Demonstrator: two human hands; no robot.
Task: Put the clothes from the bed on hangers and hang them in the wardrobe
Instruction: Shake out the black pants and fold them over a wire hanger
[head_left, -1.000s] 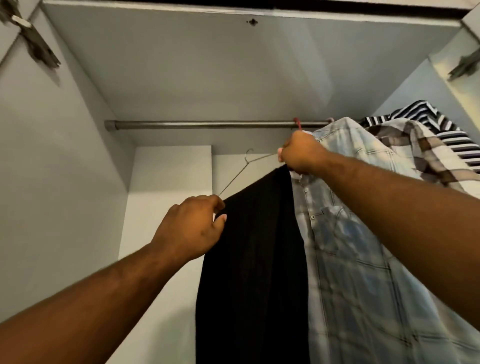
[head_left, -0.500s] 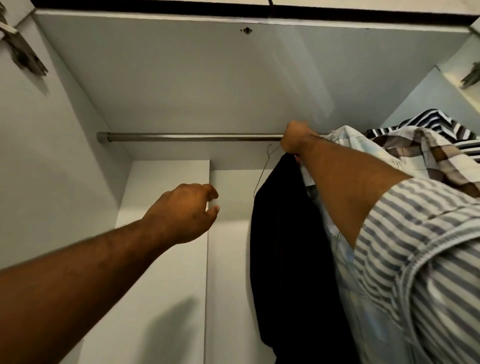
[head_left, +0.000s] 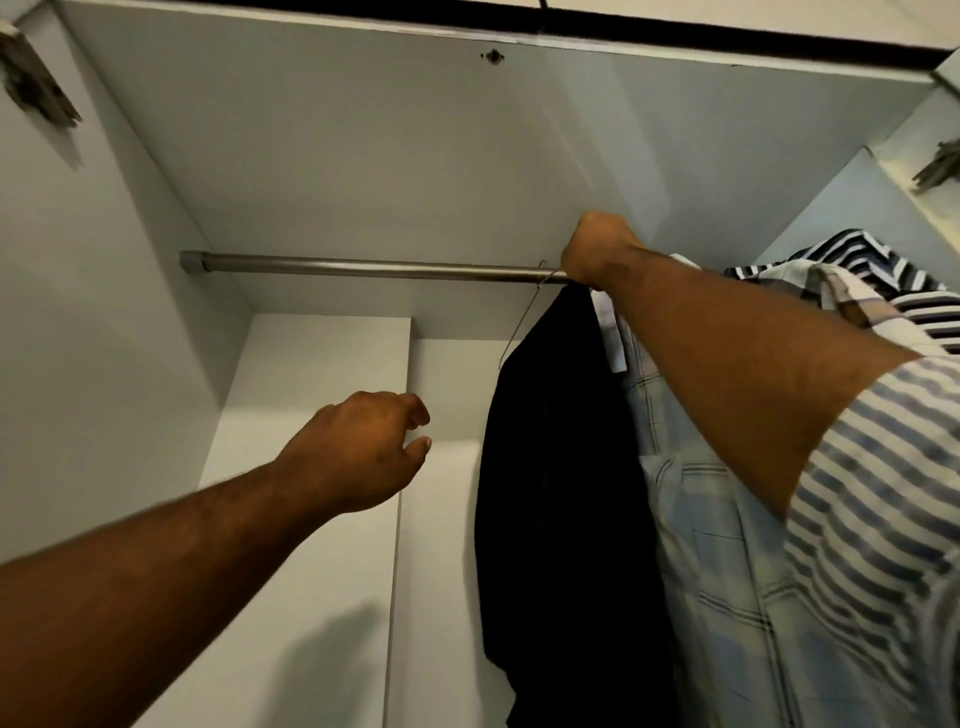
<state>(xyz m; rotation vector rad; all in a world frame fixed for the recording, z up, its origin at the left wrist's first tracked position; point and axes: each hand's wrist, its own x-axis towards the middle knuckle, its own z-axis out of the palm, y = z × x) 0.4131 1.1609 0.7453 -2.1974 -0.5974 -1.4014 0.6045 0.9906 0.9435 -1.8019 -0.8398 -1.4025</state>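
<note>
Looking up through the head camera into the wardrobe (head_left: 104, 364), the rail (head_left: 363, 269) runs left to right under the top panel. It is bare along its left stretch and crowded at its right end.

The right hand (head_left: 597, 249) is raised to the rail just where the bare stretch ends, its fingers curled into a fist around the top of the wire hanger (head_left: 521, 327). The thin hook shows just left of the knuckles, against the rail. I cannot tell whether it is fully over the rail or only touching it.

The black garment (head_left: 561, 467) hangs straight down from that hanger, long axis vertical, directly below the right hand. It touches the pale plaid shirt (head_left: 727, 571) on its right. Farther right, a striped shirt (head_left: 878, 260) sits at the same rail.

The left hand (head_left: 363, 452) holds nothing. Its fingers are loosely curled and it hovers low, left of the black garment, apart from it and well below the rail.

The coming move turns on hook and rail. The hook must sit across the rail, at right angles to the rail's long axis, and only the right hand is up there to settle it. The left hand is the nearer one to the garment's hanging left edge, so steadying the cloth would likely fall to it.
</note>
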